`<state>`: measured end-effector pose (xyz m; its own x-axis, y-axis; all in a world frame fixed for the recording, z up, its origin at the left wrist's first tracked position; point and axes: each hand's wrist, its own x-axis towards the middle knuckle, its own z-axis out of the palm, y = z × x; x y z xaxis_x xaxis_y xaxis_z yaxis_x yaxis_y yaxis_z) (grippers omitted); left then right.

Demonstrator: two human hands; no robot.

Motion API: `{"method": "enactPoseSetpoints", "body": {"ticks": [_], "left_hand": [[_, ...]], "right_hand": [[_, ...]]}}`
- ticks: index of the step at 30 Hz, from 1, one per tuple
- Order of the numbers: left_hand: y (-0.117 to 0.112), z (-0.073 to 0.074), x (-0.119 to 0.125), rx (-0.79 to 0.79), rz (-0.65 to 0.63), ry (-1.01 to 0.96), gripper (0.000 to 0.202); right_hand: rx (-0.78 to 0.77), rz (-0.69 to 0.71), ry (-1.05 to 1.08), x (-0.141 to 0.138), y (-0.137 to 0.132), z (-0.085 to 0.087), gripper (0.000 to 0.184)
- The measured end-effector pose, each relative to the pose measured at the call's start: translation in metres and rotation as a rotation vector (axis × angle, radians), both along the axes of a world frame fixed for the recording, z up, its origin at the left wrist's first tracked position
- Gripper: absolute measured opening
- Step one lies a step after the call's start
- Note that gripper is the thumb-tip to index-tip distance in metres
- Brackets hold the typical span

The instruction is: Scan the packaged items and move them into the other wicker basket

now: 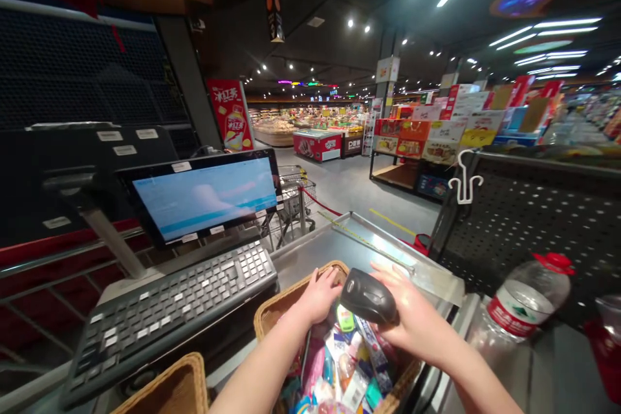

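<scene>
My right hand point(412, 314) is shut on a black handheld barcode scanner point(369, 297), which it holds low over a wicker basket point(286, 304). My left hand point(320, 294) lies just left of the scanner, above the basket's rim, its fingers holding nothing that I can see. The basket is packed with colourful packaged goods point(344, 369), among them a small green item point(345, 318) directly below the scanner's nose. My forearms hide part of the basket's near side.
A keyboard point(169, 310) and a checkout monitor point(204, 197) stand to the left, with a second wicker basket point(169, 388) at the bottom. A metal counter point(339, 252) lies ahead. A water bottle point(526, 297) leans on a black pegboard panel point(528, 233) at right.
</scene>
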<state>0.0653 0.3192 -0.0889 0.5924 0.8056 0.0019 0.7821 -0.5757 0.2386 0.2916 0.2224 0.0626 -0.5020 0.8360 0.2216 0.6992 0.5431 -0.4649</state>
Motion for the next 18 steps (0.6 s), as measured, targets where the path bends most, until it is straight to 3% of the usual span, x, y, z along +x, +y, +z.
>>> {"method": "enactPoseSetpoints", "body": {"ticks": [3, 8, 15, 18], "left_hand": [[0.013, -0.005, 0.007, -0.028, -0.006, 0.021, 0.058], [0.019, -0.008, 0.012, -0.041, -0.043, 0.055, 0.080], [0.000, -0.008, 0.011, -0.065, -0.078, 0.002, 0.109], [-0.012, -0.001, 0.012, -0.095, -0.126, 0.008, 0.106]], "right_hand": [[-0.022, -0.002, 0.002, 0.003, 0.007, -0.003, 0.056], [-0.041, 0.010, 0.010, 0.004, 0.015, -0.006, 0.057], [-0.044, 0.008, 0.031, 0.003, 0.014, -0.009, 0.051], [-0.030, 0.005, 0.033, 0.003, 0.013, -0.012, 0.054]]}}
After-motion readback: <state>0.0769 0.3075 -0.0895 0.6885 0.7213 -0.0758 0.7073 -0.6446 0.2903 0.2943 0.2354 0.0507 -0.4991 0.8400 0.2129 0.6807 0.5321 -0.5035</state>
